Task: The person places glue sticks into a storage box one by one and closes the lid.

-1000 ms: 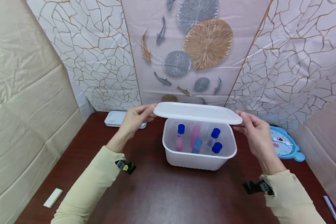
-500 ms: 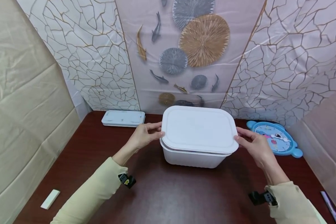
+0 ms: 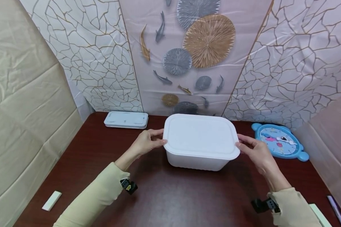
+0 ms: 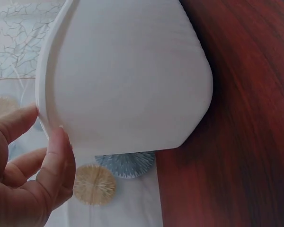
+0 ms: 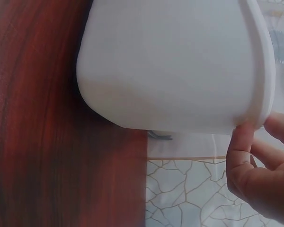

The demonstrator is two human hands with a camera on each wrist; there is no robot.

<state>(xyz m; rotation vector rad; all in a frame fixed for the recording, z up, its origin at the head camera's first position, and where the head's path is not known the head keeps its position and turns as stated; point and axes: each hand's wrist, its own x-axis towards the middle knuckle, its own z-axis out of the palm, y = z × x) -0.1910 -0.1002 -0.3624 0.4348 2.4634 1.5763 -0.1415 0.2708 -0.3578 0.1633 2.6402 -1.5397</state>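
Observation:
A white plastic storage box [image 3: 196,162] stands upright on the dark wooden table, its white lid [image 3: 200,135] lying level over the rim. My left hand [image 3: 146,143] pinches the lid's left edge, thumb on top and fingers below. On the opposite side, my right hand [image 3: 257,153] grips the right edge in the same way. In the left wrist view, fingertips [image 4: 59,142] press under the lid's rim, against the box's end wall [image 4: 128,94]. The right wrist view shows fingers [image 5: 241,139] at the other end's rim. The lid hides the box's contents.
Behind my left hand lies a flat white tin [image 3: 126,119]. A blue clock [image 3: 278,141] with a cartoon face is at the back right. Near the left edge sits a small white block [image 3: 51,200]; a purple pen [image 3: 337,210] and pale green block [image 3: 319,216] lie front right.
The lid was raised and tilted above the box, with blue-capped tubes visible inside. Both hands have lowered it, and it now sits flush over the rim, covering them.

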